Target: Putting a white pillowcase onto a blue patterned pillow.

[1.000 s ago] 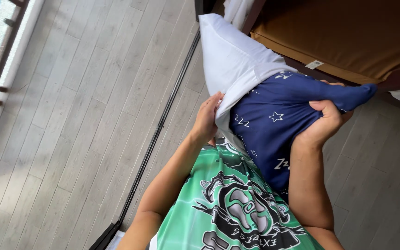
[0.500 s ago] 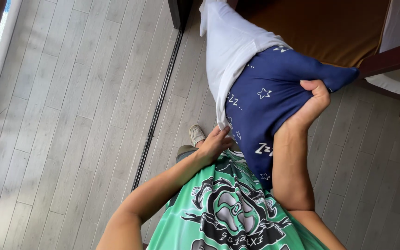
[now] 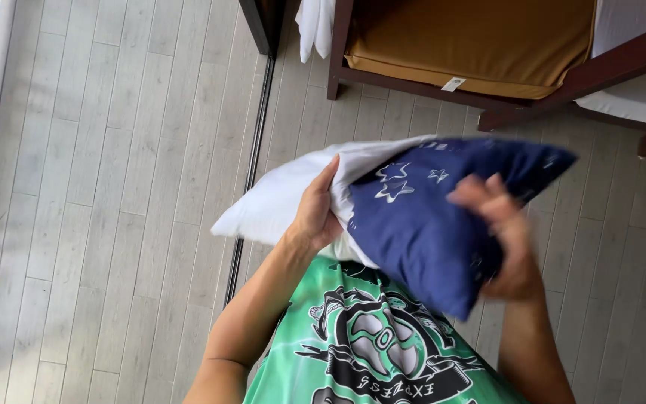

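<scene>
2 hands on white pillow [image 3: 278, 206], held at chest height over plank floor [image 3: 114, 187]. Left hand [image 3: 317, 213] grips pillow at edge of navy star-print pillowcase [image 3: 428, 224]; right hand [image 3: 506, 243], blurred, clutches the pillowcase. Wooden bed frame [image 3: 585, 71] beyond.

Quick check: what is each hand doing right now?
Left hand: closed on the white pillow at the open edge of the navy star-print pillowcase.
Right hand: motion-blurred, on the pillowcase; grip cannot be told.

White pillow [image 3: 278, 206] in navy star-patterned pillowcase [image 3: 428, 224]; green black-printed shirt [image 3: 375, 352]; mustard cushion [image 3: 472, 37]; pale grey plank floor [image 3: 114, 187]
</scene>
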